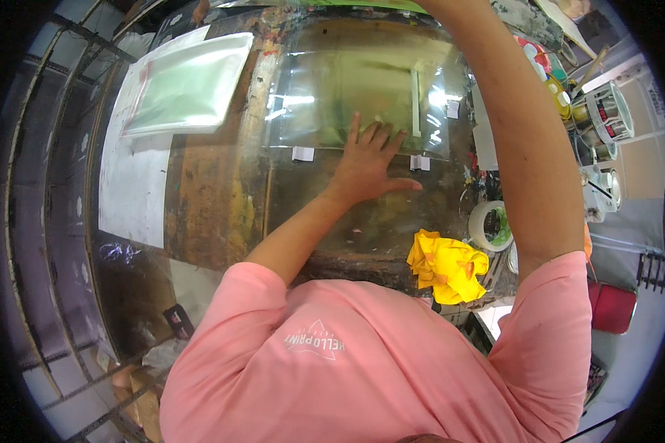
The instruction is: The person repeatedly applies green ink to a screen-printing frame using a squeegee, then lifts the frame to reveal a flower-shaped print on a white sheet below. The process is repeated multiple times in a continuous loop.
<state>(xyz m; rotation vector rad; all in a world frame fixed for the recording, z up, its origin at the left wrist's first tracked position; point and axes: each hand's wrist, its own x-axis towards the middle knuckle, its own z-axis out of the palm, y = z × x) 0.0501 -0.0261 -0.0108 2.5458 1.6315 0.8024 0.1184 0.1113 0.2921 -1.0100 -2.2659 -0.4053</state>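
White glare on the clear sheet (362, 85) (fisheye curvature, black corners).

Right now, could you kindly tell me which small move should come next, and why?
I would probably press the left hand gently to steady the clear plastic sheet: the spread fingers lie over its near edge, while the right arm stretches out of view.

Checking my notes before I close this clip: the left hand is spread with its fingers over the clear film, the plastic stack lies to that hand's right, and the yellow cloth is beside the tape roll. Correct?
Not quite: the head view shows the plastic stack to the left hand's left, not its right. The rest stands.
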